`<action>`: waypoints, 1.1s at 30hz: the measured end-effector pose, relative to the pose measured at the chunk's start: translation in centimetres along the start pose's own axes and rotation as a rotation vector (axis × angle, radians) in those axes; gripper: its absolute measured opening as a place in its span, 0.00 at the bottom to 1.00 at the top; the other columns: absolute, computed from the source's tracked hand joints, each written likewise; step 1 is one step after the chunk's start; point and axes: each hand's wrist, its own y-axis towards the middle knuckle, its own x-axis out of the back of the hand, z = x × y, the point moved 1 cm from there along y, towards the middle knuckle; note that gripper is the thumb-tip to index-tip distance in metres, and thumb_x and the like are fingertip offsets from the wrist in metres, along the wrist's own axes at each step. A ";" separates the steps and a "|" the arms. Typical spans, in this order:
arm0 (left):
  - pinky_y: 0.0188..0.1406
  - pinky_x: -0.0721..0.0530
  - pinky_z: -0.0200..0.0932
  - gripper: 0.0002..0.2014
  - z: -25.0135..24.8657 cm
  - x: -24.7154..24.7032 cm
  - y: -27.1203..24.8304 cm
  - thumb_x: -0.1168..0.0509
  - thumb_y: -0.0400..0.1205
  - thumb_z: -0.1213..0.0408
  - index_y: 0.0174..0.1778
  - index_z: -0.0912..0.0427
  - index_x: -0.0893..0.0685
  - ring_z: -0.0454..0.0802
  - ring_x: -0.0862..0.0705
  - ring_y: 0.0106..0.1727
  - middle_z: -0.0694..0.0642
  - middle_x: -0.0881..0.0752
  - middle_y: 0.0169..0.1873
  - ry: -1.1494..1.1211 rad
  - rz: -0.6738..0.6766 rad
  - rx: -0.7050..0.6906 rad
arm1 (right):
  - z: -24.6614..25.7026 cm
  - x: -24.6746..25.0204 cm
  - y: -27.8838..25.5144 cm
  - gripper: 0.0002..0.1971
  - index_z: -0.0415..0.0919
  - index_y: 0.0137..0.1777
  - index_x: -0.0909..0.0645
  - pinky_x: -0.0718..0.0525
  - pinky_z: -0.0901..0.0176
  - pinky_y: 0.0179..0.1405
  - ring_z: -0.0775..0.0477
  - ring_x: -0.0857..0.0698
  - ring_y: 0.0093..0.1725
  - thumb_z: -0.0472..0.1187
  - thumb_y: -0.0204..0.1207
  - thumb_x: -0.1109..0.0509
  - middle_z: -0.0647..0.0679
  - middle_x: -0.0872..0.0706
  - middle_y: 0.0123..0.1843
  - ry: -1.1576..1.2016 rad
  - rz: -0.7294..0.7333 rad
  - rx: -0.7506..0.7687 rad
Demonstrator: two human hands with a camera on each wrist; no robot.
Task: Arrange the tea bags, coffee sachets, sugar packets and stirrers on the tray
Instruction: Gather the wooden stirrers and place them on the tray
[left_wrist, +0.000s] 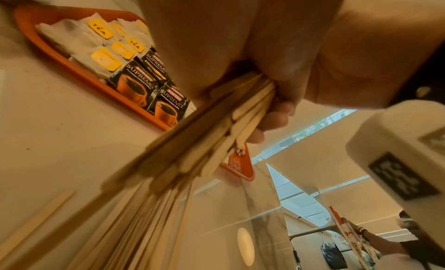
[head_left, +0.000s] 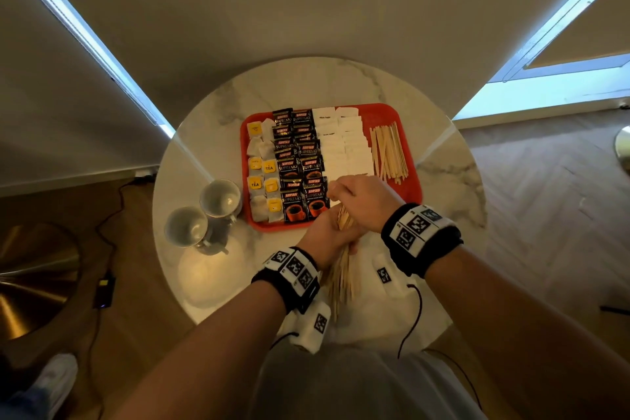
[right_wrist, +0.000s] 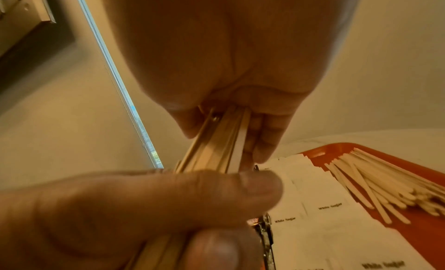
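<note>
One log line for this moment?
left hand: grips stirrer bundle | right hand: pinches bundle top | tray: tea, coffee, sugar, stirrers laid

Dim warm room; blue window strips glare; wide-angle edges bend; wrist views blurred.

Likely a hotel room: marble table (head_left: 443,181), hospitality tray (head_left: 405,187), cups (head_left: 218,198).

Free room: bare worktop (head_left: 453,187) right of the tray (head_left: 414,194).
Obstacles: two cups (head_left: 204,215) beside the tray's left edge.
</note>
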 end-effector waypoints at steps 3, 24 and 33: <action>0.44 0.14 0.53 0.11 -0.2 0.1 0.1 0.31 0.85 0.65 0.52 0.69 0.22 0.57 0.18 0.32 0.63 0.16 0.32 -0.038 0.017 -0.001 | -0.1 0.2 -0.5 0.16 0.46 0.59 0.14 0.17 0.58 0.55 0.53 0.14 0.51 0.52 0.90 0.41 0.52 0.10 0.53 0.067 -0.132 0.035; 0.33 0.15 0.44 0.08 -4.1 3.1 2.6 0.28 0.84 0.60 0.47 0.59 0.19 0.49 0.21 0.30 0.55 0.21 0.30 -0.538 -0.318 -0.092 | 0.7 -4.1 -5.9 0.21 0.46 0.78 0.23 0.18 0.46 0.66 0.41 0.18 0.69 0.46 0.86 0.38 0.45 0.16 0.72 -0.433 0.383 0.359; 0.39 0.14 0.48 0.08 -3.4 1.9 1.9 0.27 0.83 0.58 0.47 0.59 0.17 0.50 0.17 0.31 0.55 0.17 0.31 -0.544 -0.292 -0.056 | -0.4 -4.5 -5.7 0.19 0.43 0.63 0.15 0.14 0.43 0.57 0.39 0.13 0.58 0.51 0.87 0.44 0.44 0.11 0.60 -0.515 0.351 0.384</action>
